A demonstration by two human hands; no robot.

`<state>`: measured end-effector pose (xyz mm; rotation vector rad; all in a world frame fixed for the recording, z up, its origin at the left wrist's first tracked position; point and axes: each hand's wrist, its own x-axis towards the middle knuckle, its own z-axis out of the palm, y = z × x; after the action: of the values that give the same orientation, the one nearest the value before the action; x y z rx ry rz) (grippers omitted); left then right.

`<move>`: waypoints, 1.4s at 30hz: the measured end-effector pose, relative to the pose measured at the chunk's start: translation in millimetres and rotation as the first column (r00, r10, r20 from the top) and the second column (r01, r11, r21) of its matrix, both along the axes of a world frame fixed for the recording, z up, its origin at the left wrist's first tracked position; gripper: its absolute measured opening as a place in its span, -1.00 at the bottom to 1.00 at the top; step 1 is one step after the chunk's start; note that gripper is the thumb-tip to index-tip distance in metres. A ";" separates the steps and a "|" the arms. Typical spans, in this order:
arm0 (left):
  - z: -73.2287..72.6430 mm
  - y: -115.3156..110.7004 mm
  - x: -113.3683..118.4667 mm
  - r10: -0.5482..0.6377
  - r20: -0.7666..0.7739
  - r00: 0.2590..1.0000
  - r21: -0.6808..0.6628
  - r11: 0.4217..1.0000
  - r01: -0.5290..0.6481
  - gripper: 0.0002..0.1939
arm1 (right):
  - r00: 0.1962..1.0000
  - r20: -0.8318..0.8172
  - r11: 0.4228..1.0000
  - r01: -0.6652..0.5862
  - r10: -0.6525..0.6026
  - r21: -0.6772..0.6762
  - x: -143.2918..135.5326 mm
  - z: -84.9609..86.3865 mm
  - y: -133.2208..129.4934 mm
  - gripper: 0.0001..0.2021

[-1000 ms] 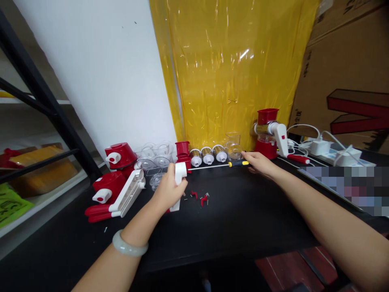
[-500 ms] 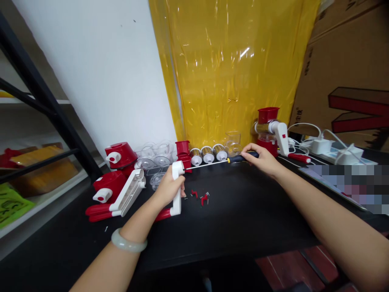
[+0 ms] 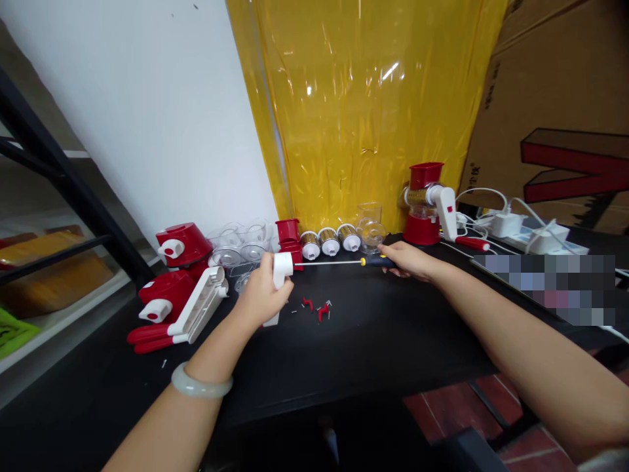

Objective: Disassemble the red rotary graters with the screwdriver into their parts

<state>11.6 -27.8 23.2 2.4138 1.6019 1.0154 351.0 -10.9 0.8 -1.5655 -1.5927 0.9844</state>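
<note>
My left hand is wrapped round a white crank handle, whose round end faces right. In my right hand is a screwdriver with a dark blue and yellow grip, held level. Its long shaft runs left, and the tip meets the crank handle's round end; the exact contact is hidden. Below the shaft, small red plastic pieces and several tiny screws lie on the black table.
At left stand red grater bodies and white crank handles with red grips. Clear plastic parts, metal grater drums and red parts line the back. An assembled grater, white chargers and a blurred-out tablet are at right.
My right hand has shifted its hold to wrap the screwdriver grip from behind, and the shaft is more level. The crank handle has turned in my left hand. The view has shifted slightly.
</note>
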 end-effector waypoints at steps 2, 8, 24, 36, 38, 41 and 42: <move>-0.7 -1.7 2.1 -0.021 0.107 0.994 -0.062 0.998 0.028 -0.77 | 0.996 0.090 0.988 -0.003 -0.012 0.155 1.8 0.5 1.0 -0.40; 0.2 -4.8 8.0 -0.045 0.337 0.940 -0.226 0.966 0.127 -0.73 | 0.950 0.257 0.751 -0.035 -0.180 0.659 1.5 12.5 -9.1 -0.53; 6.0 -16.0 13.9 -0.008 0.202 0.979 -0.049 0.999 0.018 -0.73 | 0.859 -0.511 0.956 0.139 0.013 0.258 -3.9 9.5 -1.0 -0.51; 8.4 -20.0 14.8 0.090 -0.038 0.995 0.032 0.996 -0.089 -0.71 | 0.980 0.115 0.887 0.092 -0.160 0.452 9.3 4.6 2.0 -0.41; 6.3 -18.7 16.1 0.065 0.054 0.996 -0.010 0.998 -0.065 -0.73 | 0.961 0.162 0.772 0.074 -0.224 0.631 8.9 9.9 -4.7 -0.48; 1.3 -14.5 17.3 0.011 0.244 0.970 -0.119 0.993 0.019 -0.73 | 0.934 0.180 0.615 0.052 -0.308 0.786 6.7 16.2 -15.4 -0.62; -0.7 -12.5 17.5 -0.014 0.330 0.944 -0.179 0.981 0.077 -0.73 | 0.930 0.169 0.579 0.056 -0.326 0.814 5.7 17.5 -17.9 -0.67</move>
<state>29.1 -40.4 22.5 2.0218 1.4480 1.1277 356.7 -28.7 18.3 -1.1968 -1.6607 -0.1691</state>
